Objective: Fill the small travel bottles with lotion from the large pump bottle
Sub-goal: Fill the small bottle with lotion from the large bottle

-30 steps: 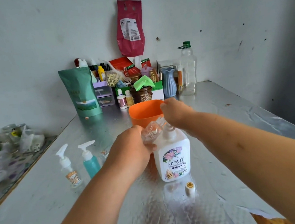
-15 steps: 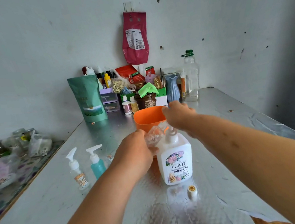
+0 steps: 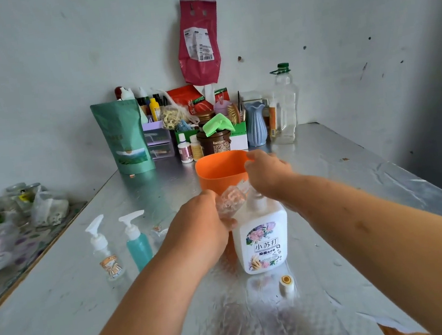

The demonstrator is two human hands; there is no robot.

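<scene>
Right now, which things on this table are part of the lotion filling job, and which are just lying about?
Part of the job:
large pump bottle
clear small bottle in the left hand
right hand on the pump
two small pump bottles
loose cap

Lying about:
orange tub
green pouch
blue vase
big clear bottle
red bag

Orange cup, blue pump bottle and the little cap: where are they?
Orange cup (image 3: 216, 172), head view, on its inner wall.
Blue pump bottle (image 3: 139, 247), head view, on its teal body.
Little cap (image 3: 286, 284), head view, on its white side.
</scene>
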